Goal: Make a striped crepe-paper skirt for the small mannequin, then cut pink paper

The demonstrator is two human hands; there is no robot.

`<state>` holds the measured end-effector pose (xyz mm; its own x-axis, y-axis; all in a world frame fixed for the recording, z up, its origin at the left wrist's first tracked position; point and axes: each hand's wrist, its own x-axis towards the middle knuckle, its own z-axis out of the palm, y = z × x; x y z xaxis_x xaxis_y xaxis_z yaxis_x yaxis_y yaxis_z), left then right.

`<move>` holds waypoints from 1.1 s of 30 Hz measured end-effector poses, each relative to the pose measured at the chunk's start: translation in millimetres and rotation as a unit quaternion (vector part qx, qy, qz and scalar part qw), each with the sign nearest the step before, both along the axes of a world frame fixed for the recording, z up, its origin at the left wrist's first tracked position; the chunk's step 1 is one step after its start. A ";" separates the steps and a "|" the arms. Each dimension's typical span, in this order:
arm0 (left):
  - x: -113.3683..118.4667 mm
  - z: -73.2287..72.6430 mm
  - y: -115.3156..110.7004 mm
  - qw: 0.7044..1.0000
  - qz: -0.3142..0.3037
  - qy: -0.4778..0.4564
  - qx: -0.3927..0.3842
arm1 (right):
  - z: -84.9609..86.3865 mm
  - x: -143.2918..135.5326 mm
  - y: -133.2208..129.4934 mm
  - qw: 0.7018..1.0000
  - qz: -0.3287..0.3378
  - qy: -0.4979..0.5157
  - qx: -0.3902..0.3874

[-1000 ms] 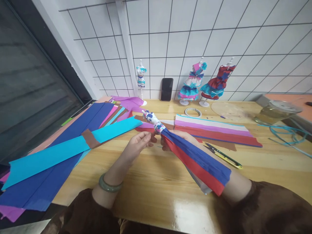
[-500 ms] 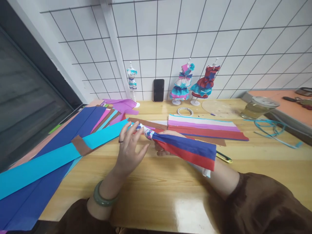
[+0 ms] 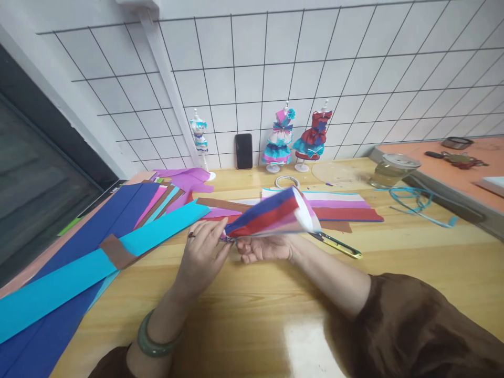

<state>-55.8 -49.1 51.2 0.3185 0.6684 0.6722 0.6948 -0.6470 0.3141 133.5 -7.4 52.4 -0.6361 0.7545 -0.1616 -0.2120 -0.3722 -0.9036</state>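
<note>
A slack pinch risked loosening the gathers.
Left hand (image 3: 201, 258) gripped the striped bundle (image 3: 264, 212); right hand (image 3: 270, 248) curled beneath, hold unclear.

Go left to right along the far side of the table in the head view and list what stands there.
White-and-turquoise miniature dress form, smartphone, miniature dress form in pink, white and turquoise ruffles, miniature dress form in red and turquoise, lidded glass of yellowish liquid.

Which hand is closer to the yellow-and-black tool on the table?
Your right hand: it is left of the tool, its forearm passing just on the near side. Your left hand is farther left, at the narrow end of the striped bundle.
</note>
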 end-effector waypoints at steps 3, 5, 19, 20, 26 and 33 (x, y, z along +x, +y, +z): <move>3.4 1.0 -4.0 0.993 0.033 -0.091 -0.070 | 3.5 0.2 2.6 0.991 0.069 0.046 -0.102; 6.1 2.6 -6.4 0.972 0.042 -0.182 -0.141 | 5.4 1.6 4.8 0.983 0.069 0.075 -0.150; 24.6 4.5 -5.1 0.823 -0.052 -0.436 -0.361 | 6.1 -9.5 -8.0 0.995 0.014 -0.044 0.088; 25.0 4.5 -5.6 0.819 -0.055 -0.435 -0.370 | 6.1 -10.0 -8.4 0.994 0.012 -0.049 0.093; 17.3 4.5 -2.9 0.784 -0.113 -0.446 -0.416 | 4.7 -7.8 -7.9 0.990 0.033 -0.057 0.121; 11.0 3.7 0.2 0.711 -0.168 -0.475 -0.491 | -0.1 -15.8 -11.4 0.984 0.035 -0.077 0.157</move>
